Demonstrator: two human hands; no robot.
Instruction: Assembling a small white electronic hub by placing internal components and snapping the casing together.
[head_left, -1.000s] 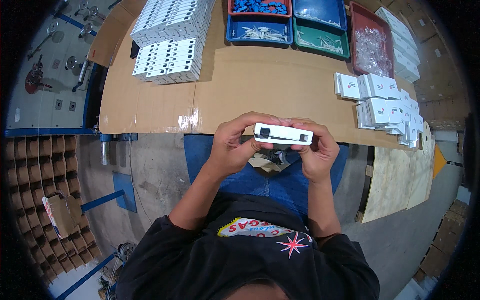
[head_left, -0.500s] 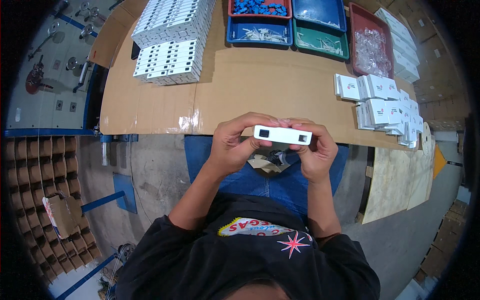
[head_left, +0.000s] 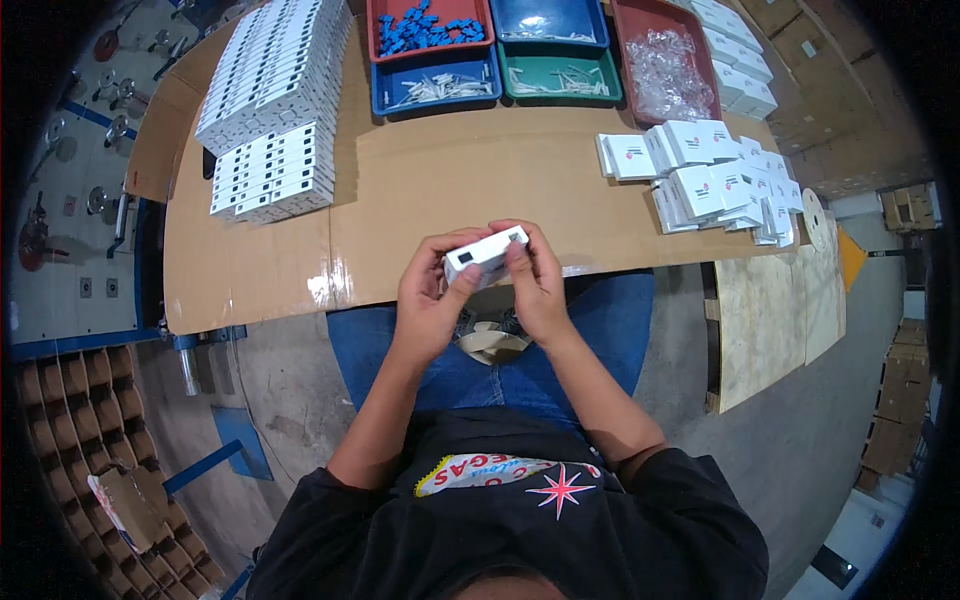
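Observation:
Between my two hands I hold a flat white box [head_left: 486, 253] with two dark square openings along its narrow side. It is tilted, its right end higher in the view. My left hand [head_left: 428, 285] grips the left end, thumb on the near face and fingers behind. At the right end, my right hand [head_left: 538, 283] has its thumb beside one opening and its fingers wrapped round the back. Both hands are over the front edge of the cardboard-covered table [head_left: 430, 190], and the box's far face is hidden.
Tall stacks of similar white boxes [head_left: 272, 165] stand at the left. Farther back are a red tray of blue parts [head_left: 432, 58], blue [head_left: 487, 90] and green [head_left: 560, 100] trays of white pieces, and a red tray of clear plastic parts [head_left: 713, 110]. White packets [head_left: 700, 190] lie in a pile at right.
The box has gone from nearly level to tilted, its right end raised, and my hands have shifted with it. The whole view has also turned and shifted, moving the table contents leftward.

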